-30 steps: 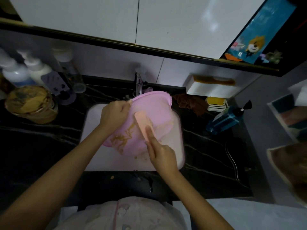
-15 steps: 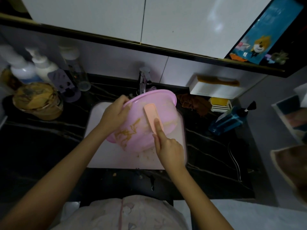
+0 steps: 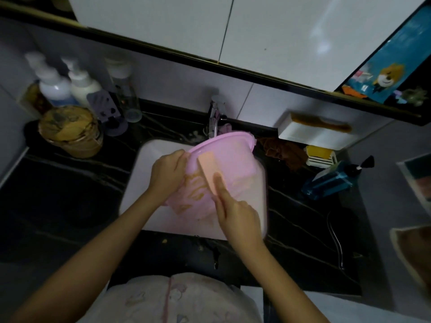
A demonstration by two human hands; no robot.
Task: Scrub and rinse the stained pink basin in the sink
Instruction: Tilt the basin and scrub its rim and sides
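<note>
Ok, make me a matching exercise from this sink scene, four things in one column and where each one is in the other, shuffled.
Things:
1. orange scrubber
2. pink basin
3. blue pump bottle
4. faucet

Places:
A. lying on the dark counter right of the sink
B. behind the sink, by the wall
C. pressed on the basin by the right hand
D. tilted over the sink, rim held by the left hand

Pairs: 1-C, 2-D, 3-A, 4-B

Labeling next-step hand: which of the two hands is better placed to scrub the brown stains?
Right. The right hand already presses the orange scrubber against the pink basin beside the stains; the left hand grips the rim.
</note>
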